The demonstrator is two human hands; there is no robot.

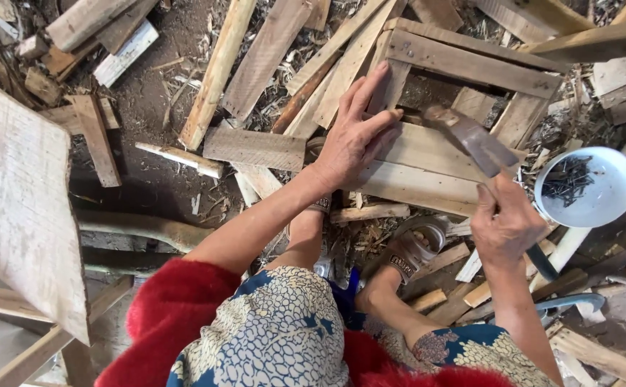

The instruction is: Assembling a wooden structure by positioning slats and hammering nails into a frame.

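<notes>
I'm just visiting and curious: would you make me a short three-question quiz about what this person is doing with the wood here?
1. True or false: the right hand holds a hammer.
2. What lies in the white bowl? A) sawdust B) dark nails C) water
3. Fill in: the left hand rests on a wooden ____ of nailed slats.

Key
1. True; its grip is on the handle, with the head raised over the wooden frame.
2. B.
3. Frame; the fingers are pinched together at a slat's edge, and whether they hold a nail is too small to tell.
</notes>
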